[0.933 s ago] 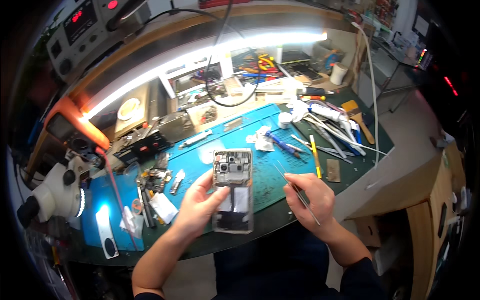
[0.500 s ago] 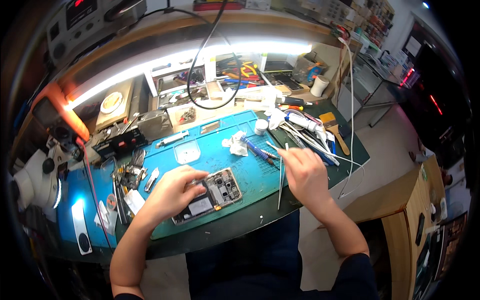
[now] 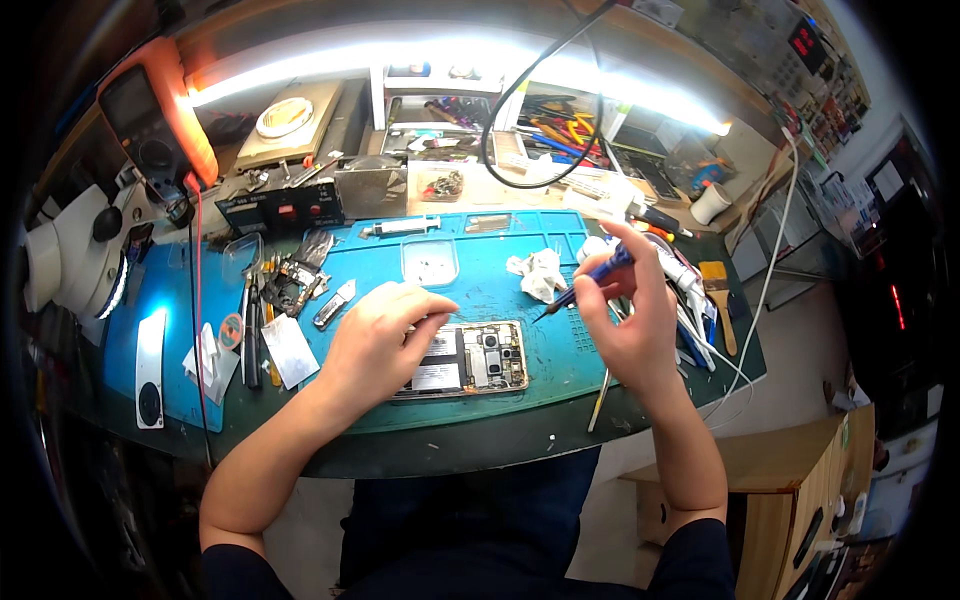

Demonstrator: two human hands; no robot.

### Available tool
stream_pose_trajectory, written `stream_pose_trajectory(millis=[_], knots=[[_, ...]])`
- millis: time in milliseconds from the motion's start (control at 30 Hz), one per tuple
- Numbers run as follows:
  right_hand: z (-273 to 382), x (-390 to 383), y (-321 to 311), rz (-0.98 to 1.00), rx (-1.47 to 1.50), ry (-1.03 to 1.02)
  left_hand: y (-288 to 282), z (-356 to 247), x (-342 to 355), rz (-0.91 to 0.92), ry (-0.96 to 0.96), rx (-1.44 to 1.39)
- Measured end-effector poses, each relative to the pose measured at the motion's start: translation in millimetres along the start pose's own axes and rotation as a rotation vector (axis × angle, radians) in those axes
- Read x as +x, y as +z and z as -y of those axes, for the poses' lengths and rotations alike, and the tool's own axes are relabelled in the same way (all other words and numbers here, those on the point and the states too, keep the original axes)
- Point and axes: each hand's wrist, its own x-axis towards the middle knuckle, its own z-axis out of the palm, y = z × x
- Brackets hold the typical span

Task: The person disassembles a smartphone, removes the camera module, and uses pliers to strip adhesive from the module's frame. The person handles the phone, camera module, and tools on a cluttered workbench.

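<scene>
An opened smartphone [image 3: 492, 362] lies on the blue work mat [image 3: 545, 395], its cameras, boards and battery area bare. My left hand [image 3: 385, 335] is over the phone's left part and hides it. Its thumb and forefinger are pinched together; whatever may be between them is too small to make out. To the right of the phone, my right hand [image 3: 640, 320] grips a dark blue screwdriver [image 3: 606, 268] in its fingers. The screwdriver's thin tip points down and left, above the mat and apart from the phone. A crumpled white tissue [image 3: 540, 274] lies just beyond the tip.
Behind the phone sits a clear shallow dish [image 3: 430, 264]. Loose phone parts [image 3: 300, 275] and a white packet [image 3: 290, 352] lie to the left, near an orange multimeter [image 3: 165, 115]. A wooden-handled brush [image 3: 717, 300] and several tools crowd the right. A black cable loop [image 3: 487, 140] hangs in front.
My right hand has picked up the blue screwdriver, which lay beside the tissue, and now holds it raised. My left hand stays over the phone. The whole view has shifted.
</scene>
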Motion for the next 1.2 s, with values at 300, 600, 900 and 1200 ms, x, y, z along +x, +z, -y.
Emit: stream_pose_trajectory(millis=[300,600,900,1200], knots=[[5.2,15.9,40.6,0.225,0.121,-0.472,13.7,0.7,-4.0,0.167,0.093,-0.232],[-1.2,15.4,43.5,0.244,0.132,-0.465,14.4,-0.9,-1.7,0.196,0.07,-0.177],[0.4,13.4,45.5,0.223,0.123,-0.48,13.2,-3.2,0.5,0.188,0.088,-0.19],[4.7,17.9,36.3,0.327,0.159,-0.452,14.2,-1.1,0.8,0.179,0.113,-0.172]])
